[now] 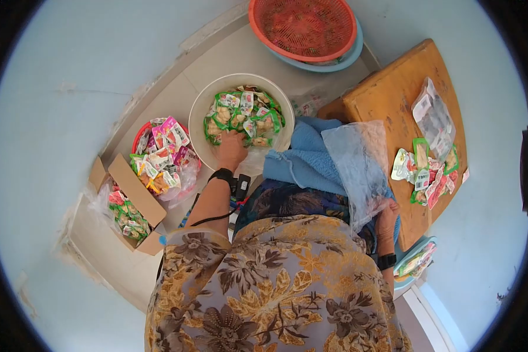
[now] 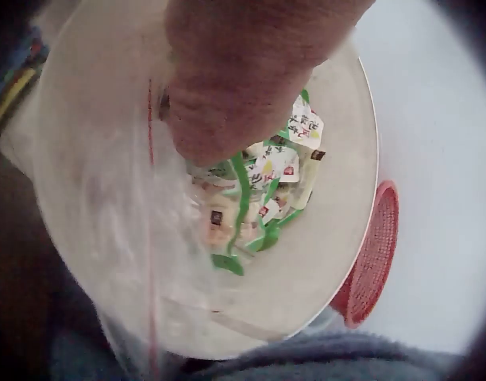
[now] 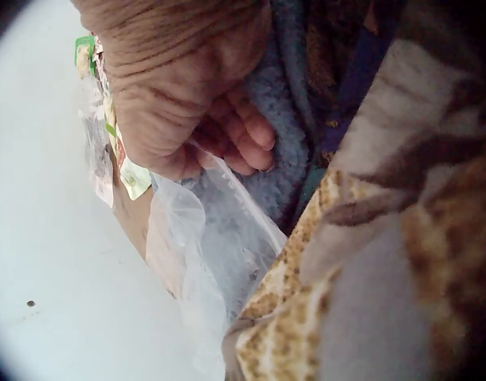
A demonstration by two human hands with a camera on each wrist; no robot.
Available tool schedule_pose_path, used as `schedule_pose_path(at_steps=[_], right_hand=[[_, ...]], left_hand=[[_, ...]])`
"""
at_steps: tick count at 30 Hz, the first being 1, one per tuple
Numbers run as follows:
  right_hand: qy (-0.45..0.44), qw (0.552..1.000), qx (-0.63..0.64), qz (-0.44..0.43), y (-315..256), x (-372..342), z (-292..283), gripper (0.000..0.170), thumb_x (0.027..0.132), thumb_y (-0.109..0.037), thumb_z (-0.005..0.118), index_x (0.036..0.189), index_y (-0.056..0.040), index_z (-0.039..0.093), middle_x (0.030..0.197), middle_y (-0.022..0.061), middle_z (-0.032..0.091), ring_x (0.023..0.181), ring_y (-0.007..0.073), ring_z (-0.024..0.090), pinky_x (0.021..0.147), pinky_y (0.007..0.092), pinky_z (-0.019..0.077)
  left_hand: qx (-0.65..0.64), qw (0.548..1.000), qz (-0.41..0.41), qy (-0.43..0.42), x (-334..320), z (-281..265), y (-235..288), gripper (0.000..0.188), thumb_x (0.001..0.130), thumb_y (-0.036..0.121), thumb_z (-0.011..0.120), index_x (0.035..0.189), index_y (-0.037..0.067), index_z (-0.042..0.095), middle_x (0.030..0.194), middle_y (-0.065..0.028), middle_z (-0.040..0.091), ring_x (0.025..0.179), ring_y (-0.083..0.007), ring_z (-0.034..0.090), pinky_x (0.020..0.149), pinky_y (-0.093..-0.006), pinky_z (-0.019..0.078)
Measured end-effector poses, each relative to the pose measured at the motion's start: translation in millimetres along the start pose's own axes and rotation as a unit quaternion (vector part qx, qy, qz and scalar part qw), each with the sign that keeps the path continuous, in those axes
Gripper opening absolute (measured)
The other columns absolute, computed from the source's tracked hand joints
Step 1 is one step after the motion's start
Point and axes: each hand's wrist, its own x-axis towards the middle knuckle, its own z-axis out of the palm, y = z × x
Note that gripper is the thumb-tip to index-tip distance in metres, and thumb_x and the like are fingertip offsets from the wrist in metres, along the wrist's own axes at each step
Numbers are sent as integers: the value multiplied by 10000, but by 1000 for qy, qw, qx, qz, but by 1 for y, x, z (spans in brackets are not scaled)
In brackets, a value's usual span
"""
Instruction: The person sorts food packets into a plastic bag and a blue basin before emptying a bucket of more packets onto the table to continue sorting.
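Note:
My left hand (image 1: 232, 150) reaches down into a white bucket (image 1: 198, 111) of small green-edged snack packets (image 1: 238, 121). Its fingertips are among the packets, hidden from the head view and behind the hand in the left wrist view. A clear plastic sheet or bag with a red line (image 2: 152, 238) hangs over the bucket's side. At the lap, my right hand (image 1: 386, 222) pinches the edge of a clear plastic bag (image 3: 199, 238) between thumb and fingers. That bag lies over a blue towel (image 1: 311, 155) on the lap.
To the left stand a red basket of colourful packets (image 1: 169, 138) and an open cardboard box (image 1: 136, 189) with more packets. A wooden table (image 1: 387, 88) at the right bears several packets (image 1: 426, 176) and a filled clear bag (image 1: 434, 114). A red strainer (image 1: 302, 29) sits in a blue basin behind.

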Motion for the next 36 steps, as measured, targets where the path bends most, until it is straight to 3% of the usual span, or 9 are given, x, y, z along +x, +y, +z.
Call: schedule_pose_path(at_steps=[4, 6, 15, 24, 27, 29, 30, 32, 36], right_hand=[[-1, 1000, -8, 1, -1, 0, 1, 228, 864, -152, 584, 667, -39, 565, 674, 85, 651, 565, 143, 596, 550, 289, 507], [-8, 1000, 10, -15, 1, 0, 0, 214, 859, -135, 571, 667, -41, 566, 677, 80, 650, 571, 139, 593, 551, 288, 505], [5, 1000, -24, 9, -14, -3, 13, 218, 861, -143, 556, 666, -46, 568, 652, 44, 607, 576, 128, 573, 583, 267, 497], [43, 998, -26, 29, -1, -3, -3, 164, 812, -63, 536, 671, -11, 603, 684, 84, 654, 606, 154, 614, 624, 283, 511], [-15, 998, -20, -52, 12, 3, -4, 171, 802, -55, 538, 659, -4, 618, 682, 86, 656, 612, 151, 617, 606, 279, 507], [52, 995, -85, -2, -3, -3, 8, 179, 801, -62, 550, 655, 0, 634, 667, 88, 659, 580, 152, 609, 567, 279, 498], [44, 997, -62, 3, -5, -3, 11, 179, 809, -71, 563, 665, 1, 641, 658, 79, 655, 560, 145, 598, 546, 271, 489], [62, 997, -34, -2, -11, -7, 11, 180, 818, -80, 575, 674, 1, 648, 649, 70, 652, 540, 138, 588, 525, 263, 479], [21, 999, -2, 38, -29, -12, 16, 232, 874, -164, 628, 714, 1, 662, 640, 40, 638, 526, 104, 572, 495, 239, 460]], left_hand=[[-28, 1000, 1, -14, 2, -4, 15, 284, 705, 67, 635, 967, 127, 724, 1021, -104, 640, 1084, -363, 524, 913, -407, 484], [30, 997, 55, -42, 4, -1, 19, 238, 714, 59, 631, 925, 117, 724, 1020, -85, 642, 1102, -353, 516, 857, -430, 516], [93, 988, 18, -122, 8, -9, 37, 194, 761, 75, 639, 936, 104, 717, 1026, -64, 644, 1158, -348, 487, 783, -524, 539], [40, 995, 37, -83, 21, -8, 25, 217, 758, 58, 616, 961, 60, 694, 1084, -114, 640, 1199, -381, 484, 879, -469, 519], [3, 996, 52, -74, 17, 9, -11, 310, 742, 52, 609, 1048, 22, 646, 1116, -162, 628, 1133, -361, 550, 950, -482, 450], [-47, 992, 21, -116, 24, 9, -15, 436, 737, 78, 627, 1169, 29, 588, 1158, -194, 608, 1145, -365, 546, 1013, -521, 373], [-3, 996, 55, -69, 17, -10, -4, 490, 742, 88, 641, 1225, 45, 571, 1225, -206, 581, 1185, -359, 527, 978, -555, 400], [49, 998, -10, -41, 18, -24, 2, 563, 747, 120, 674, 1290, 62, 537, 1302, -215, 539, 1233, -344, 499, 933, -585, 426], [-5, 999, 50, -6, 30, -50, -4, 497, 751, 149, 704, 1224, 42, 595, 1217, -225, 597, 1147, -354, 567, 908, -513, 470]])
